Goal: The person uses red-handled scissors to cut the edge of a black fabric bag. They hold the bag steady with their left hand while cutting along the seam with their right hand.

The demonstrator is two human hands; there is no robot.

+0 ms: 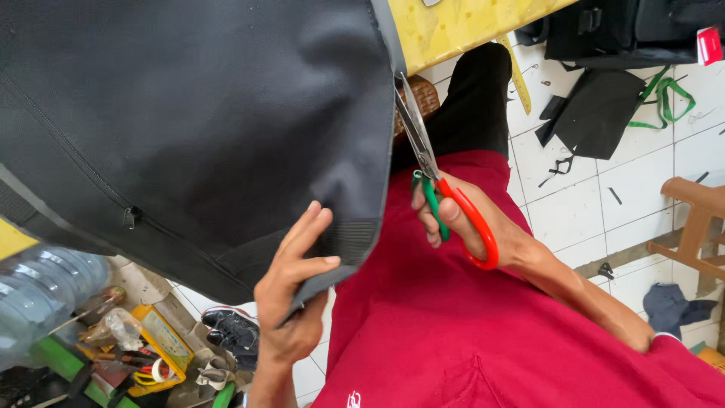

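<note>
Pinched between thumb and fingers of the left hand [291, 291] is the lower corner of a large black fabric panel [189, 113] with a zipper; that grip is closed tight on the cloth. Just right of the panel, the right hand [461, 227] has its fingers through the red and green loops of the scissors [427, 162], blades nearly shut at the panel's right edge. Most of that edge above the blades looks untrimmed. Below the panel, a yellow tray [162, 340] on the floor holds tape rolls and small tools.
</note>
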